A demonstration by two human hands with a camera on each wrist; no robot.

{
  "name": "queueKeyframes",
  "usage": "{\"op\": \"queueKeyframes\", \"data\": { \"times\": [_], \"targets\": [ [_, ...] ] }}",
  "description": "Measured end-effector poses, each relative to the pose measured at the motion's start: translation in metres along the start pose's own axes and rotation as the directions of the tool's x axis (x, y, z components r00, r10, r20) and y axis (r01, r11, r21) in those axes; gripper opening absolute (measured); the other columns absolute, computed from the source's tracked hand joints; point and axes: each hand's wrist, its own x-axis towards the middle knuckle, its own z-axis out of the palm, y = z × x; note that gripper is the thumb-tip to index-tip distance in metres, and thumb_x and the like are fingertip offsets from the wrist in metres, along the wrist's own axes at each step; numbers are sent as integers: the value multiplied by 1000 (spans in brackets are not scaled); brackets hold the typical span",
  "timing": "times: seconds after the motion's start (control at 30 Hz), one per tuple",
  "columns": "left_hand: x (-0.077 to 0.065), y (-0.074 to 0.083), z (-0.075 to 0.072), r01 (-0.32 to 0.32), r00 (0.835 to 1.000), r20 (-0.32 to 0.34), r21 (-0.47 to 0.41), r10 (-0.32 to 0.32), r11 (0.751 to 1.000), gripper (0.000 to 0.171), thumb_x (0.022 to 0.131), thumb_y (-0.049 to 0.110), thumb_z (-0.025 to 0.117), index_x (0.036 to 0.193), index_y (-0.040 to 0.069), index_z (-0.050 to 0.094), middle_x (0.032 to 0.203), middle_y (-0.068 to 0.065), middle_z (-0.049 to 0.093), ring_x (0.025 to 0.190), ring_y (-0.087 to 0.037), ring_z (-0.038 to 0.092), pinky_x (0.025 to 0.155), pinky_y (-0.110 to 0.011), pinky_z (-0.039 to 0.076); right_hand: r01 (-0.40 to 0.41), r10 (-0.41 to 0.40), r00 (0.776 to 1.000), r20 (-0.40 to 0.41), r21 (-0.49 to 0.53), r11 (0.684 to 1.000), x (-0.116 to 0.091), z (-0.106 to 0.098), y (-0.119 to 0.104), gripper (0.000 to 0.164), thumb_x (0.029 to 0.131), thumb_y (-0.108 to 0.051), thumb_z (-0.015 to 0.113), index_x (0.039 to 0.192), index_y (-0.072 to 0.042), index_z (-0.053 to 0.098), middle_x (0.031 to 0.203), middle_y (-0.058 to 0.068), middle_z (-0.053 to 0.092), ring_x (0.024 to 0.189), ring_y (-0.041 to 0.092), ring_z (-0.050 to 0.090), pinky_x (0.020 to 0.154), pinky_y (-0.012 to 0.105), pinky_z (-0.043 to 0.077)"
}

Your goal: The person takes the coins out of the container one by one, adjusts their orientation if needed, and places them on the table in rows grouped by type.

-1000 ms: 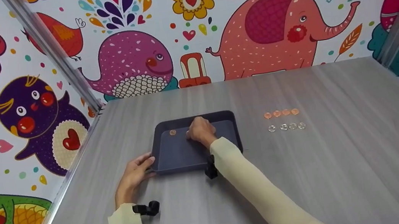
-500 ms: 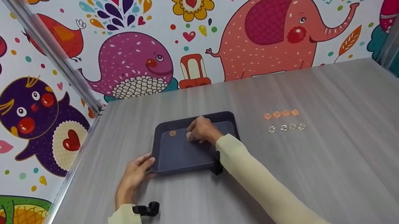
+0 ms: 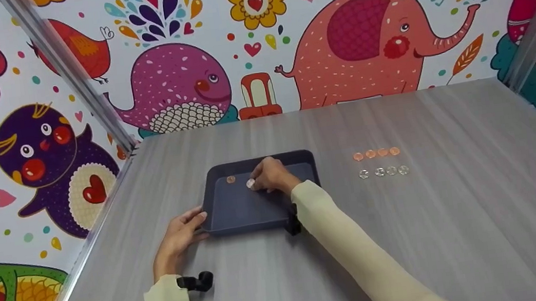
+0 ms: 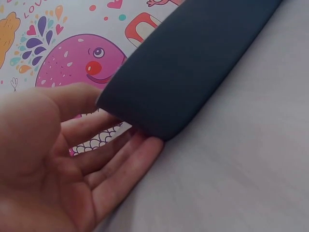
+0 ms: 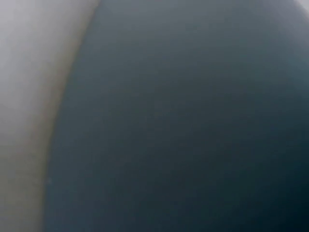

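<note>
In the head view a dark blue-grey tray (image 3: 235, 214) lies on the table. My left hand (image 3: 181, 237) holds its near left corner; in the left wrist view the thumb (image 4: 79, 99) is at the rim and the other fingers meet the tray's lower edge. Over the tray's floor, my right hand (image 3: 271, 175) pinches a silver coin (image 3: 250, 184) between its fingertips. A copper coin (image 3: 231, 179) lies in the tray, left of that hand. The right wrist view is filled by the blurred dark tray (image 5: 169, 121), with no fingers showing.
Right of the tray, a row of several copper coins (image 3: 370, 154) lies on the table (image 3: 454, 229). Nearer is a row of several silver coins (image 3: 379, 172). Cartoon-printed walls (image 3: 254, 43) stand behind and at the sides of the table.
My right wrist has shifted a little to the right and turned, so the fingers and the pinched silver coin show more plainly. My left hand keeps its hold on the tray.
</note>
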Motion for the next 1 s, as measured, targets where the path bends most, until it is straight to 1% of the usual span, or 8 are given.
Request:
{"op": "queueKeyframes", "data": {
  "times": [0.2, 0.33, 0.43, 0.5, 0.6, 0.67, 0.83, 1.0],
  "targets": [
    [0, 1, 1, -7, 1000, -7, -15, 7, 1000, 51, 105, 13, 51, 150, -7, 38, 150, -34, 43, 131, -39, 54, 94, -37, 59, 8, -8, 1000, -12, -54, 999, 3, -1, 1, 15, 80, -8, 84, 94, -6, 79, 86, 4, 75, 54, 7, 56, 43, 18, 47],
    [1, 1, 1, -7, 1000, -10, -6, 7, 1000, 51, 105, 13, 51, 150, -6, 39, 150, -33, 44, 129, -36, 56, 94, -36, 59, -1, 0, 1000, -10, -64, 998, 2, -2, 0, 11, 81, -10, 84, 89, -8, 77, 75, -1, 69, 56, 8, 55, 44, 19, 47],
    [2, 0, 1, -7, 1000, -11, 8, 7, 1000, 50, 105, 14, 51, 150, -6, 40, 149, -33, 44, 126, -35, 59, 94, -36, 59, 1, 0, 1000, 6, -49, 999, -1, -4, -1, 12, 82, -12, 83, 91, -7, 76, 71, -1, 65, 58, 9, 56, 46, 20, 46],
    [2, 0, 1, -3, 1000, -10, 12, 3, 1000, 50, 105, 14, 51, 150, -6, 40, 150, -33, 44, 126, -35, 59, 94, -37, 59, 6, -5, 1000, 27, -22, 1000, -4, -6, -1, 16, 84, -13, 82, 98, -7, 76, 70, -1, 64, 59, 10, 57, 48, 21, 47],
    [2, 0, 0, 2, 1000, -11, 10, -2, 1000, 51, 105, 15, 51, 150, -6, 39, 150, -33, 43, 125, -37, 60, 93, -37, 59, 16, -18, 997, 70, 22, 1000, -7, -8, -1, 28, 87, -13, 79, 114, -7, 75, 71, 0, 65, 60, 10, 58, 50, 22, 49],
    [1, 0, 0, -2, 1000, -11, 8, 2, 1000, 51, 105, 15, 51, 150, -6, 39, 150, -34, 43, 125, -37, 60, 93, -37, 59, 19, -23, 995, 95, 40, 999, -9, -10, 0, 32, 89, -12, 77, 120, -8, 74, 73, 0, 67, 60, 10, 59, 51, 23, 51],
    [0, 0, 1, -7, 1000, -8, -14, 7, 1000, 52, 105, 14, 52, 150, -7, 38, 150, -34, 43, 128, -35, 57, 92, -35, 60, 36, -41, 989, 141, 38, 999, -11, -16, 2, 27, 90, -13, 76, 116, -9, 76, 78, 1, 71, 61, 11, 59, 55, 25, 54],
    [-1, 0, 1, -4, 1000, -14, -28, 4, 1000, 52, 104, 15, 53, 150, -7, 39, 149, -33, 45, 128, -33, 57, 91, -35, 60, 43, -50, 983, 177, 46, 998, -13, -22, 2, 25, 91, -13, 75, 115, -8, 76, 78, 2, 70, 62, 13, 60, 59, 29, 59]
  ]
}}
